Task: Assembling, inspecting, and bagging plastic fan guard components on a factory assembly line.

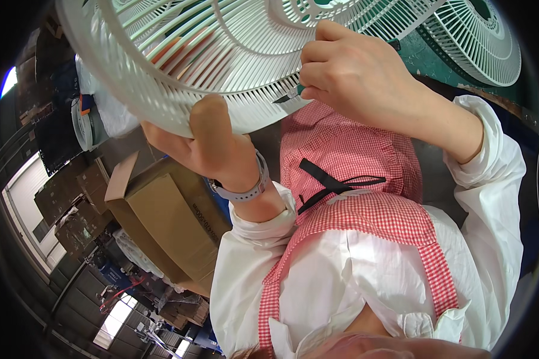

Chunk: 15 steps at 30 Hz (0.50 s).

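Workshop space spans 7 to 10 o'clock, with a carton [173, 230] at 8; at 2, a second grille [500, 57] lies on a green table [414, 57]. Toward 11 o'clock, a white grille [245, 45] leans over the apron [365, 206]. Its near rim is pinched by the left hand [200, 137], thumb over the wall, fingers under. Curled fingers of the right hand [356, 72] clasp a knife [288, 96], long axis running 2 to 8, tip toward 8. That blade sits at the rim, at 2 o'clock from the left hand but nearer the right; whether it touches, I cannot tell.
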{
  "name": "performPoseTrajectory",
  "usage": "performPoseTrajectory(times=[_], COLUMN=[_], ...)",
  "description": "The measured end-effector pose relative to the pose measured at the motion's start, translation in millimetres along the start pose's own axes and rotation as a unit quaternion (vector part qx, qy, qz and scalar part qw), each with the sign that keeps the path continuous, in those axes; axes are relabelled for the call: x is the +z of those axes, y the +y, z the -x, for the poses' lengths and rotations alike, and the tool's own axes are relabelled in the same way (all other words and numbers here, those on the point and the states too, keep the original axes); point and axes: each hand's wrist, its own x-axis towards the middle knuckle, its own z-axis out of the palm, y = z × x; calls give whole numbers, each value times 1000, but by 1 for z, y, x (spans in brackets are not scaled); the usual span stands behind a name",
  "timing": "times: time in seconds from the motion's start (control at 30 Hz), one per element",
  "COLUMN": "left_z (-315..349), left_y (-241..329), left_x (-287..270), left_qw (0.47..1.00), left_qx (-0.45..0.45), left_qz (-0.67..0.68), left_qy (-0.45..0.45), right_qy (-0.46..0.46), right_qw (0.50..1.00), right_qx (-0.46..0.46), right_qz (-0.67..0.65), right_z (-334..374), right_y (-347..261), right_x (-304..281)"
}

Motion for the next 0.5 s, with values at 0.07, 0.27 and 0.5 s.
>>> performPoseTrajectory(times=[0.07, 0.27, 0.5], left_z=[-2, -4, -6], left_y=[4, 9, 0], left_x=[4, 9, -2], left_qw=[999, 997, 999], left_qx=[-17, -44, 6], left_qz=[25, 57, -27], left_qy=[18, 42, -22], right_qy=[7, 27, 41], right_qw=[1000, 999, 999], right_qx=[-1, -7, 9], right_qz=[-1, 17, -7], right_z=[-1, -6, 5], right_y=[1, 3, 9], right_x=[2, 3, 3])
